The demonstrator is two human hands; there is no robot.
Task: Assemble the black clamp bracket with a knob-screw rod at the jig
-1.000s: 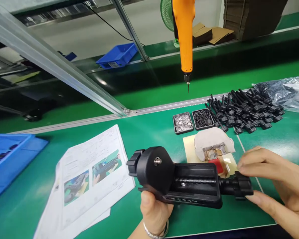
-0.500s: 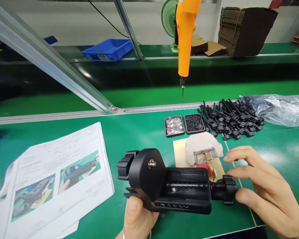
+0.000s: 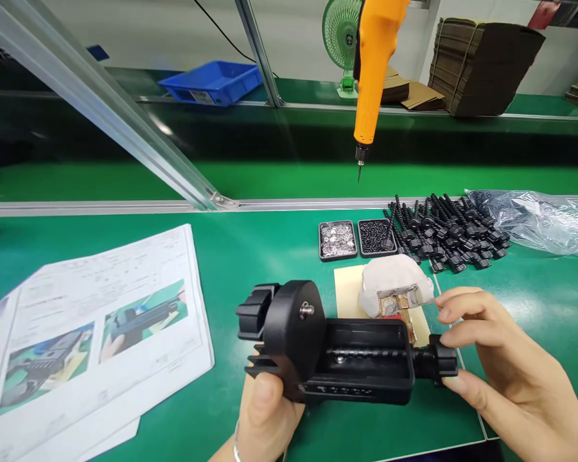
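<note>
In the head view the black clamp bracket (image 3: 337, 356) is held just above the green tabletop (image 3: 250, 256), near the front edge, its long axis running left to right with the round studded disc at the left and the black knob (image 3: 440, 367) pointing right. The left hand (image 3: 264, 417) grips it from beneath at the disc end, while the right hand (image 3: 505, 372) has its fingers (image 3: 462, 335) pinched narrowly around the knob. Compared with half a second ago the bracket sits slightly further right and seems marginally lower, and the right fingers have closed in on the knob.

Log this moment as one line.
left hand: holds black clamp | right hand: fingers on knob | screwdriver: hangs above, untouched
</note>
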